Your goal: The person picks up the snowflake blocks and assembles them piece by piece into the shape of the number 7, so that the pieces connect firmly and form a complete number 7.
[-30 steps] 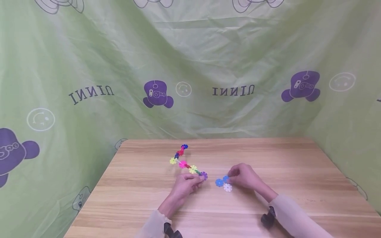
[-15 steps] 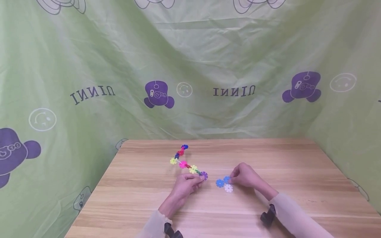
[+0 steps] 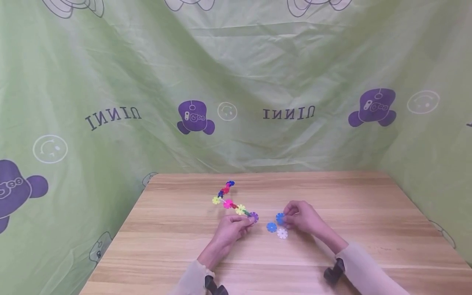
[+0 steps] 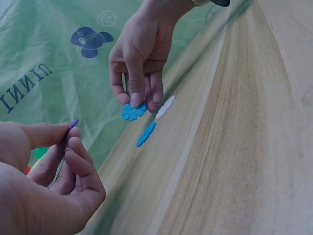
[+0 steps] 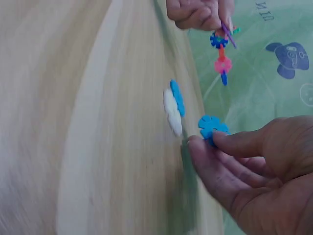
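Observation:
My left hand (image 3: 228,231) pinches a purple snowflake disc (image 3: 254,217) between thumb and fingers. That disc ends a chain of interlocked snowflake discs in yellow (image 3: 241,209), pink (image 3: 228,204), red, green, white and dark blue, which bends away toward the back of the table. My right hand (image 3: 303,217) holds a blue snowflake disc (image 5: 211,126) by its edge, raised off the table. Just below it, a second blue disc (image 3: 271,227) and a white disc (image 3: 282,234) lie flat on the wood, close to each other.
The wooden table (image 3: 166,254) reaches back to a green printed curtain (image 3: 243,73), which also hangs along both sides. A black strap mount (image 3: 334,271) sits on the right wrist, and another black mount (image 3: 215,285) on the left.
The right hand has lifted its blue disc off the table, away from the other blue disc and the white one. The left hand and the chain have hardly moved.

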{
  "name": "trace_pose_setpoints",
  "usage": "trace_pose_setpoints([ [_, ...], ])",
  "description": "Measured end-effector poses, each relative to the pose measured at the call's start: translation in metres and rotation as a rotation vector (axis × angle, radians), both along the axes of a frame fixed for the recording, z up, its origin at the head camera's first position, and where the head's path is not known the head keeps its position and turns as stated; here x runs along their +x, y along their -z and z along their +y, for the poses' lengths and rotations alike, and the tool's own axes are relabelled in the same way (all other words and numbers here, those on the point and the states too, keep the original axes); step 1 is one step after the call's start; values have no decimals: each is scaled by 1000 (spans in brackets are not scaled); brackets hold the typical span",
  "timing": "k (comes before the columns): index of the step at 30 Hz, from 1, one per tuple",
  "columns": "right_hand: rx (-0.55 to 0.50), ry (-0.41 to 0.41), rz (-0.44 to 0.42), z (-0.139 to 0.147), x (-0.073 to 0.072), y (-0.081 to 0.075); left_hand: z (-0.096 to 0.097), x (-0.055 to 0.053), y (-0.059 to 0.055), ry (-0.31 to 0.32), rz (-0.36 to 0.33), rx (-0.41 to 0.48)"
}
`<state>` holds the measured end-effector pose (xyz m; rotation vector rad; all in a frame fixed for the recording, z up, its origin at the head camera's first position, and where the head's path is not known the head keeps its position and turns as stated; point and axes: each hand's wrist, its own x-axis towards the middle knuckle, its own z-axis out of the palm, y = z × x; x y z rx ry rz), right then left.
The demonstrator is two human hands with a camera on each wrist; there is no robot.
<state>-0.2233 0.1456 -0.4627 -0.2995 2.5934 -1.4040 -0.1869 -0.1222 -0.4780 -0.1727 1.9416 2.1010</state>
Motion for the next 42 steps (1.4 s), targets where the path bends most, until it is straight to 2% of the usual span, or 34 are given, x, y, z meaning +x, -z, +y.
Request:
trace_pose_setpoints([
  [5, -86, -26, 40, -6, 6, -4, 1, -1, -2, -4, -3, -2],
  [9, -184, -58, 35, -14, 10, -6, 2, -1, -3, -11, -4, -3],
  [17, -240, -1, 54, -28, 19, -5, 4, -1, -5, -12, -4, -2],
  [25, -208, 24, 82, -33, 22, -5, 5, -1, -4, -12, -1, 5],
  [29, -184, 35, 141, -39, 26, -5, 6, -1, -4, -15, 1, 10],
  [35, -194, 96, 226, -52, 34, -2, 9, -1, -4, -36, 6, 30],
  [42, -151, 141, 319, -59, 42, 0, 13, 1, -5, -44, -1, 40],
])
